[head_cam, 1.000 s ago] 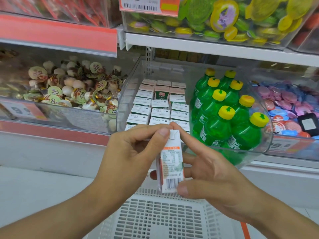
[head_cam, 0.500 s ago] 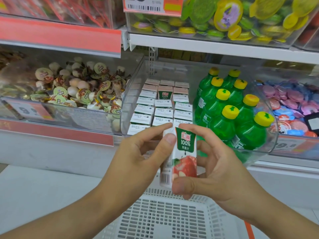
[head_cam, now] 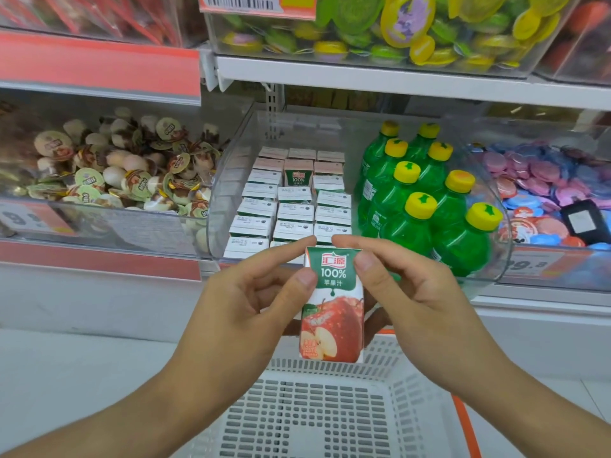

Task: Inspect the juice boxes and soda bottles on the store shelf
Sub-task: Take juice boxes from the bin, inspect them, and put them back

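Note:
A small apple juice box, green on top with a red apple below, is held upright in front of the shelf with its front face toward me. My left hand pinches its top left corner between thumb and forefinger. My right hand pinches the top right corner the same way. Behind it, a clear curved bin holds rows of the same juice boxes on the left and several green soda bottles with yellow caps on the right.
A white perforated basket with an orange handle sits below my hands. Left of the bin lies a clear bin of jelly cups; right, a bin of pink and blue round packs. A white shelf above carries a bin of colourful snacks.
The juice box has been turned from its side panel with barcode to its front face. Both hands shifted from its sides up to its top corners.

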